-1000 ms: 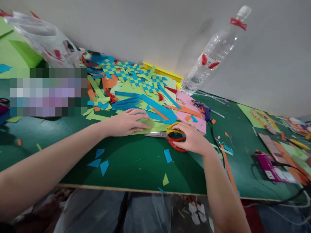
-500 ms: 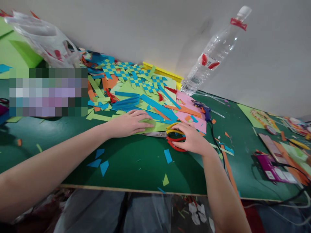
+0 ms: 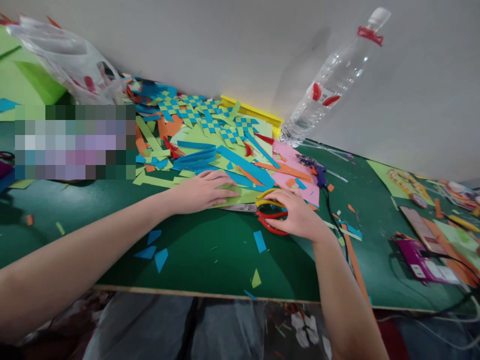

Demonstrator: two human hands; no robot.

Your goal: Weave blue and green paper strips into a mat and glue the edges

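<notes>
My left hand (image 3: 200, 191) lies flat on a light green paper sheet (image 3: 240, 196) on the green table (image 3: 210, 255), fingers spread and pressing it down. My right hand (image 3: 298, 215) grips the red and yellow handles of the scissors (image 3: 270, 216), whose blades point left along the sheet's near edge, partly under the paper. Just beyond both hands lies a heap of blue, green and orange paper strips (image 3: 210, 155) with woven blue-green checker mats (image 3: 202, 117) behind it.
A clear plastic bottle (image 3: 330, 82) leans on the wall at back right, beside a yellow box (image 3: 251, 112). A pink sheet (image 3: 296, 175) and a glue gun (image 3: 318, 172) with its cable lie right of the hands. Packets and cards (image 3: 427, 240) sit far right; a plastic bag (image 3: 71, 60) far left.
My left hand has slid a little to the right over the green sheet. The scissors and my right hand stay almost where they were.
</notes>
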